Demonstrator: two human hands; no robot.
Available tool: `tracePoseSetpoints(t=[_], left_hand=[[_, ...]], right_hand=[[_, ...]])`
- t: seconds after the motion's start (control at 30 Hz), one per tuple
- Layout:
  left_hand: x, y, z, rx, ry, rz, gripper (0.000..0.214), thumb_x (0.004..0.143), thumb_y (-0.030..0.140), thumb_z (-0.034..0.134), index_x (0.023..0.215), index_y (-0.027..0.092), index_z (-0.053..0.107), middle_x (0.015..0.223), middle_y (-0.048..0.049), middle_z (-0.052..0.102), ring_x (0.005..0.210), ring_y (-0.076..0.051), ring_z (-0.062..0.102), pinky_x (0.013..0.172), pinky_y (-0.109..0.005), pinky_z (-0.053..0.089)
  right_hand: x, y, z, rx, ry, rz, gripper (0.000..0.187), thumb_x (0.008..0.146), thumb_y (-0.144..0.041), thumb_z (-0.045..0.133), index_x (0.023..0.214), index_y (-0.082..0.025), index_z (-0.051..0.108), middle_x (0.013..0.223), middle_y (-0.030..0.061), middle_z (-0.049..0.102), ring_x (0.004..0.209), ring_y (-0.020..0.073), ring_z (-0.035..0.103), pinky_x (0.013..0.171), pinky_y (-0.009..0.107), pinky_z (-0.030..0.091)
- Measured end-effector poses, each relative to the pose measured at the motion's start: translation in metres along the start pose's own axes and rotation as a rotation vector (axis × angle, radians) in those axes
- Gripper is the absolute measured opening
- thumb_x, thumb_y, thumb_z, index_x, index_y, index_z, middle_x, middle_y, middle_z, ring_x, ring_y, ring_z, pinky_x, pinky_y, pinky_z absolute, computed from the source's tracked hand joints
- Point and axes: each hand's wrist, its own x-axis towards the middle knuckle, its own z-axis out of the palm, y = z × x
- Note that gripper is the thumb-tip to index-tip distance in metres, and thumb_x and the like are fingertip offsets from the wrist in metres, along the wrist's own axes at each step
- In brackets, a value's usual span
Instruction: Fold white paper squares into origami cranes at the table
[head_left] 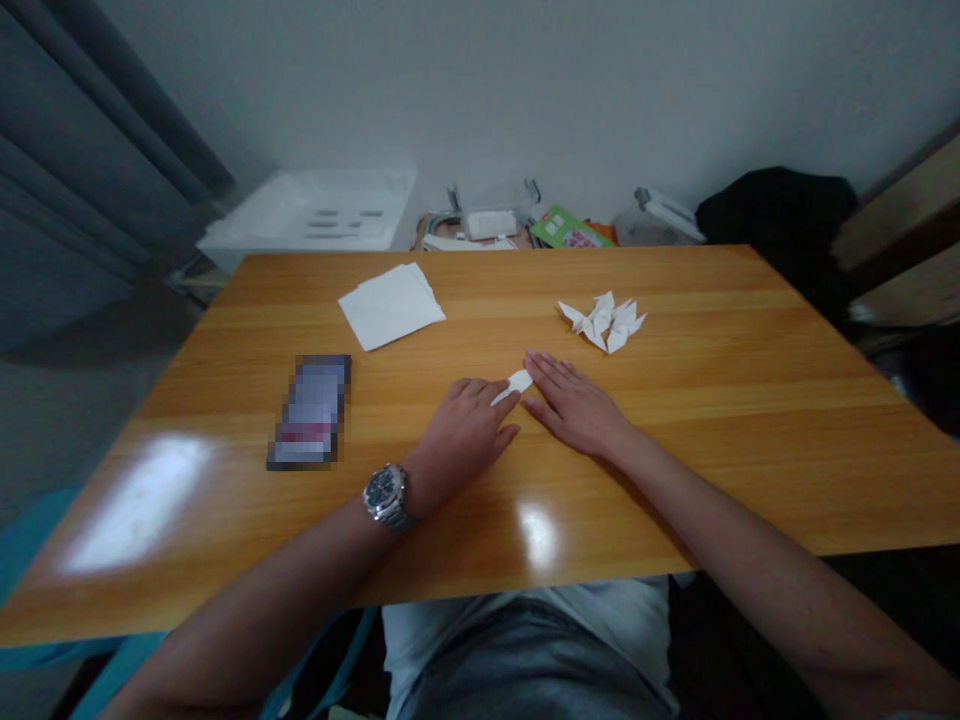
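Note:
A small piece of folded white paper (514,384) lies on the wooden table between my two hands. My left hand (474,415), with a metal watch on its wrist, rests palm down, its fingers laid over the paper's left part and its thumb apart. Palm down on the other side, my right hand (574,400) has its fingers stretched flat, the tips touching the paper's right end. Part of the paper is hidden under the fingers. Beyond my right hand sit several folded white paper figures (606,322), clustered together with pointed ends.
A stack of white paper sheets (391,306) lies at the table's back left. Nearer, a phone (311,412) with a blurred screen lies to the left. Behind the table's far edge are a white bin (315,205), a green packet (570,229) and a dark bag or cloth (780,215).

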Motion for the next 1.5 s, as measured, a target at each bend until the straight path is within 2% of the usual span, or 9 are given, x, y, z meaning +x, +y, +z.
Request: tracePoseSetpoints(t=[0.23, 0.37, 0.6, 0.73, 0.87, 1.0, 1.17, 1.37, 1.5], left_hand=[[0.0, -0.002, 0.001, -0.049, 0.023, -0.014, 0.037, 0.1, 0.035, 0.059, 0.133, 0.018, 0.061, 0.138, -0.0099, 0.064, 0.122, -0.029, 0.057, 0.107, -0.045, 0.043], [0.006, -0.005, 0.003, -0.092, 0.037, -0.02, 0.028, 0.102, 0.034, 0.055, 0.124, 0.019, 0.065, 0.125, -0.0085, 0.067, 0.114, -0.026, 0.059, 0.104, -0.043, 0.045], [0.014, -0.013, 0.009, -0.094, 0.065, -0.017, 0.02, 0.1, 0.035, 0.059, 0.111, 0.02, 0.065, 0.109, -0.0068, 0.065, 0.103, -0.025, 0.059, 0.096, -0.041, 0.047], [0.013, -0.018, 0.013, -0.129, 0.083, -0.021, 0.018, 0.098, 0.035, 0.062, 0.109, 0.02, 0.063, 0.106, -0.0059, 0.066, 0.101, -0.025, 0.06, 0.094, -0.04, 0.046], [0.013, -0.025, 0.013, -0.177, 0.079, -0.016, 0.015, 0.099, 0.033, 0.062, 0.108, 0.02, 0.062, 0.107, -0.0056, 0.067, 0.102, -0.024, 0.061, 0.094, -0.04, 0.046], [0.014, -0.028, 0.011, -0.204, 0.066, -0.019, 0.015, 0.099, 0.031, 0.06, 0.109, 0.02, 0.064, 0.109, -0.0062, 0.069, 0.103, -0.024, 0.062, 0.094, -0.039, 0.046], [0.013, -0.029, 0.011, -0.196, 0.076, 0.009, 0.015, 0.1, 0.029, 0.059, 0.109, 0.02, 0.067, 0.11, -0.0062, 0.07, 0.103, -0.024, 0.061, 0.094, -0.039, 0.046], [0.013, -0.03, 0.012, -0.214, 0.101, -0.021, 0.017, 0.102, 0.03, 0.056, 0.105, 0.019, 0.068, 0.104, -0.0051, 0.072, 0.097, -0.022, 0.064, 0.089, -0.037, 0.047], [0.013, -0.029, 0.01, -0.244, 0.112, -0.029, 0.019, 0.104, 0.03, 0.053, 0.104, 0.02, 0.068, 0.1, -0.0046, 0.073, 0.095, -0.021, 0.064, 0.089, -0.036, 0.048]], right_hand=[[0.0, -0.001, -0.001, -0.024, -0.026, 0.012, 0.069, 0.107, -0.053, 0.029, 0.163, -0.012, 0.028, 0.169, 0.0131, 0.027, 0.158, 0.0243, 0.023, 0.13, 0.048, 0.021], [0.001, 0.001, -0.002, 0.012, -0.028, 0.017, 0.069, 0.108, -0.054, 0.027, 0.162, -0.013, 0.032, 0.168, 0.0127, 0.03, 0.157, 0.0249, 0.026, 0.13, 0.048, 0.022], [0.002, 0.006, -0.009, 0.199, 0.105, -0.049, 0.055, 0.108, -0.047, 0.036, 0.155, -0.023, 0.045, 0.16, 0.0119, 0.047, 0.149, 0.0258, 0.043, 0.123, 0.051, 0.036], [0.002, 0.008, -0.012, 0.213, 0.151, -0.157, 0.038, 0.102, -0.04, 0.053, 0.136, -0.026, 0.065, 0.145, 0.0116, 0.061, 0.135, 0.0288, 0.056, 0.113, 0.053, 0.045], [0.003, 0.008, -0.012, 0.217, 0.176, -0.193, 0.028, 0.1, -0.033, 0.059, 0.122, -0.024, 0.073, 0.127, 0.0126, 0.069, 0.119, 0.0289, 0.063, 0.103, 0.051, 0.05], [0.004, 0.009, -0.012, 0.252, 0.17, -0.225, 0.023, 0.1, -0.03, 0.06, 0.115, -0.025, 0.076, 0.117, 0.0104, 0.072, 0.111, 0.0269, 0.065, 0.099, 0.048, 0.051], [0.005, 0.009, -0.01, 0.261, 0.174, -0.234, 0.02, 0.099, -0.028, 0.061, 0.113, -0.022, 0.075, 0.116, 0.0103, 0.072, 0.109, 0.0262, 0.065, 0.097, 0.046, 0.051], [0.005, 0.006, -0.014, 0.288, 0.183, -0.205, 0.021, 0.099, -0.031, 0.063, 0.114, -0.022, 0.073, 0.112, 0.0104, 0.073, 0.106, 0.0266, 0.066, 0.095, 0.046, 0.052], [0.004, 0.003, -0.017, 0.326, 0.19, -0.178, 0.023, 0.102, -0.034, 0.057, 0.109, -0.021, 0.075, 0.104, 0.0107, 0.073, 0.099, 0.0252, 0.067, 0.089, 0.042, 0.053]])
